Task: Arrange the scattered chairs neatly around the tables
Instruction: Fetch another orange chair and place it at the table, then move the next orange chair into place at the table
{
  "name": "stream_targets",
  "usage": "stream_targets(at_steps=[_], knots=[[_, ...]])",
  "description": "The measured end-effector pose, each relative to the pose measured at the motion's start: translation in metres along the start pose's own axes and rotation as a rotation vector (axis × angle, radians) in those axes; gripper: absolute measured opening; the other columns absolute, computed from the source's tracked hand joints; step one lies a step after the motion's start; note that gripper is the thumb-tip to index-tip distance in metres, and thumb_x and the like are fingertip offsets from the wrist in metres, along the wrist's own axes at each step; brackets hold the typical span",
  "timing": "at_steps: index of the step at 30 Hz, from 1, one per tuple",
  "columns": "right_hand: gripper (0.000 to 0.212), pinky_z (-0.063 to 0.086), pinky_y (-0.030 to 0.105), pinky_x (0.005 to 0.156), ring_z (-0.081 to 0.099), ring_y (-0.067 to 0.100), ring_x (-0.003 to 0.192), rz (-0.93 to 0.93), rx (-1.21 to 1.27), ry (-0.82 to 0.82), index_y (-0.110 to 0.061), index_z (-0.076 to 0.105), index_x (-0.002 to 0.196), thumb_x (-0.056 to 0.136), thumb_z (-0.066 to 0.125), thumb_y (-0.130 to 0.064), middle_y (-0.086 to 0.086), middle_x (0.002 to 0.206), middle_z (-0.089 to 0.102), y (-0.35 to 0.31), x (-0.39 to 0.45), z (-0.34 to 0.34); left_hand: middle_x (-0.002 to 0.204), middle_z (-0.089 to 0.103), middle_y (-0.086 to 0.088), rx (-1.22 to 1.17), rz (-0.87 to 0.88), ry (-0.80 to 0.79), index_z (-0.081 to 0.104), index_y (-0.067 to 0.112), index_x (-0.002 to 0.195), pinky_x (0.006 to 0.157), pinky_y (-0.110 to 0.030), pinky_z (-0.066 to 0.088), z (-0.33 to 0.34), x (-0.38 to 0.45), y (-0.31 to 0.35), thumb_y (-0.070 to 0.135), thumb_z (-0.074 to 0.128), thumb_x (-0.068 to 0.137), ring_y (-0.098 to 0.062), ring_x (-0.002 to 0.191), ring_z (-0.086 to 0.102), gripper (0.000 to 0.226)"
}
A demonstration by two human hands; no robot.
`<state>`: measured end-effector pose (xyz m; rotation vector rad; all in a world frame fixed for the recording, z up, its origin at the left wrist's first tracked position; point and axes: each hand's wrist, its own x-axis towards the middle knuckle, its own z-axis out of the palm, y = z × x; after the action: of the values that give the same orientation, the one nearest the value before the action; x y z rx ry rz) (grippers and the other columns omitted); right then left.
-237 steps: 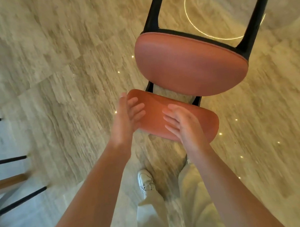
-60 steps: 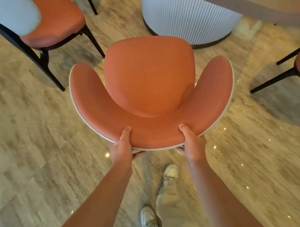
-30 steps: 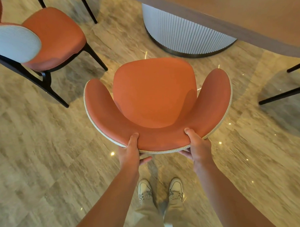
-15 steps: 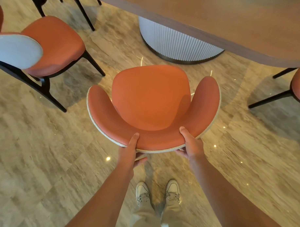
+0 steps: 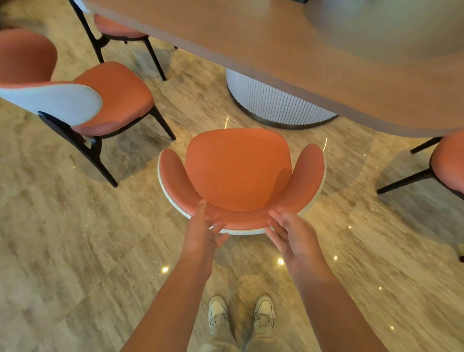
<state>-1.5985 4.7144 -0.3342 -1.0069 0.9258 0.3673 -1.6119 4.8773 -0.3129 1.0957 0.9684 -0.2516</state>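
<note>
An orange upholstered chair with a curved wrap-around backrest edged in pale woven trim is positioned upright on the beige stone-patterned floor, directly in front of the person and facing the round wooden table top. The front edge of the seat lies near the white ribbed cylindrical table base, apart from it, and is not tucked beneath the table top. The left hand is held at the rear left of the backrest with fingers extended and relaxed; the right hand is held at the rear right in the same manner, fingers spread. Neither hand is closed around the backrest; whether the fingertips touch its rim cannot be told because of blur. A second orange chair with a white backrest shell and black legs is located to the left, angled toward the table. A third orange chair is seen further back, partly beneath the table edge. A fourth orange chair with black legs is partly visible at the right edge. A pair of pale lace-up shoes is visible on the floor behind the first chair.
</note>
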Motion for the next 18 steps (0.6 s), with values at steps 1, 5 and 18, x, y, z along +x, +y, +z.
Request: stream_targets(at_steps=[1,5,18], knots=[[0.023,0.056,0.035,0.092,0.065,0.020,0.113,-0.053,-0.041,-0.046,-0.009,0.065,0.119,0.096,0.063,-0.012,0.009,0.124,0.068,-0.006,-0.012,0.005,0.122,0.066,-0.007,0.013,0.047,-0.020,0.059,0.020,0.121,0.091,-0.039,0.054,0.003,-0.011,0.008,0.049,0.046,0.104,-0.022,0.114,0.064,0.036],[0.019,0.049,0.037,0.106,0.063,0.011,0.115,-0.217,-0.239,-0.218,-0.019,0.066,0.116,0.099,0.057,-0.021,0.001,0.127,0.067,-0.034,-0.066,0.026,0.132,0.065,-0.004,0.089,0.265,-0.086,0.063,0.019,0.131,0.100,-0.036,0.048,0.011,-0.060,0.042,0.053,0.031,0.106,-0.017,0.124,0.059,0.053],[0.024,0.042,0.041,0.112,0.061,0.004,0.117,-0.496,-0.399,-0.529,-0.032,0.066,0.114,0.101,0.050,-0.045,-0.009,0.122,0.069,-0.080,-0.180,0.056,0.148,0.055,0.004,-0.024,0.672,-0.122,0.052,0.030,0.145,0.120,-0.046,0.033,-0.013,-0.185,0.094,0.063,0.026,0.101,-0.011,0.135,0.052,0.061]])
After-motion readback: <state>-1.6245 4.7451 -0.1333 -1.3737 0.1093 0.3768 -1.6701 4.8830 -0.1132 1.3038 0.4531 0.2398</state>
